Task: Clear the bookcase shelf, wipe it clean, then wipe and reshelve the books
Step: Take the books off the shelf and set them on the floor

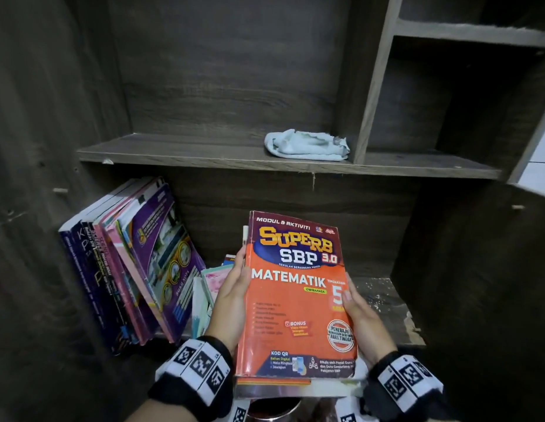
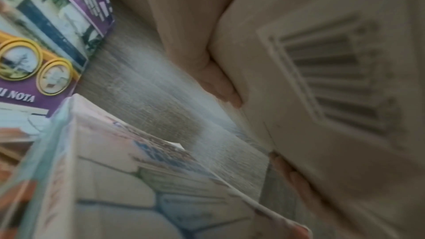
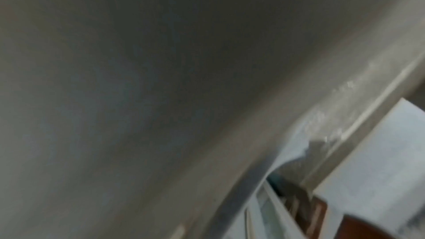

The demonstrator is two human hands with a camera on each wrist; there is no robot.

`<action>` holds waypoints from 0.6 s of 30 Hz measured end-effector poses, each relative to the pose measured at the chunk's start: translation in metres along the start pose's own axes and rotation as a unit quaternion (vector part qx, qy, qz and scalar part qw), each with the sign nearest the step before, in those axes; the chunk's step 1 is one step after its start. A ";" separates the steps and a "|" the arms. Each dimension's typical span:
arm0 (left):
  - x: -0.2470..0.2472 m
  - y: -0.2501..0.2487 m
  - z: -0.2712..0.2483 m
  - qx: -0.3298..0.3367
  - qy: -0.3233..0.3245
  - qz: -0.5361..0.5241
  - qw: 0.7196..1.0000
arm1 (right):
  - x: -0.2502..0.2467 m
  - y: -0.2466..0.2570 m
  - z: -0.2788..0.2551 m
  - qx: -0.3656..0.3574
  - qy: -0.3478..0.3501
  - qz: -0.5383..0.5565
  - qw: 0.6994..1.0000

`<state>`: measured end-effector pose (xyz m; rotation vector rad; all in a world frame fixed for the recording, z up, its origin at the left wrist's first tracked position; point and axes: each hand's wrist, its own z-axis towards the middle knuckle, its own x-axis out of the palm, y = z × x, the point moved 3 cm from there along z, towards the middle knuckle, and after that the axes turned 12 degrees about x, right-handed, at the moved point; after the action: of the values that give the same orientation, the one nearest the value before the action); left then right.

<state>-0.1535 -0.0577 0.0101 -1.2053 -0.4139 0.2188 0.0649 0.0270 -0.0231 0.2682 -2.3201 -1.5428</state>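
Both hands, left (image 1: pixel 231 295) and right (image 1: pixel 361 315), clasp the edges of a book stack (image 1: pixel 298 296) at lower centre, over the lower shelf (image 1: pixel 383 303), so clearing or reshelving looks underway; next, the cloth (image 1: pixel 307 145) on the upper shelf (image 1: pixel 173 150) needs fetching.

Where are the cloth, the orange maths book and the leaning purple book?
cloth (image 1: pixel 307 146): head view, middle of the crumpled pale blue fabric on the upper shelf.
orange maths book (image 1: pixel 295 287): head view, front cover near the title.
leaning purple book (image 1: pixel 166 251): head view, front cover, lower shelf, left.
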 end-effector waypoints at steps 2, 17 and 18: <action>0.005 -0.004 -0.005 0.003 0.013 0.025 1.000 | -0.001 0.006 -0.012 -0.012 0.001 0.008 1.000; 0.112 -0.095 -0.119 0.004 0.159 -0.014 0.987 | -0.077 0.014 -0.246 -0.134 -0.097 0.064 0.984; 0.127 -0.098 -0.130 0.000 0.194 -0.019 0.981 | -0.088 0.006 -0.267 -0.132 -0.123 0.076 0.981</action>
<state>0.0113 -0.1547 0.0881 -1.2062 -0.0958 -0.0517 0.2486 -0.1694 0.0610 -0.1704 -2.2126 -1.8674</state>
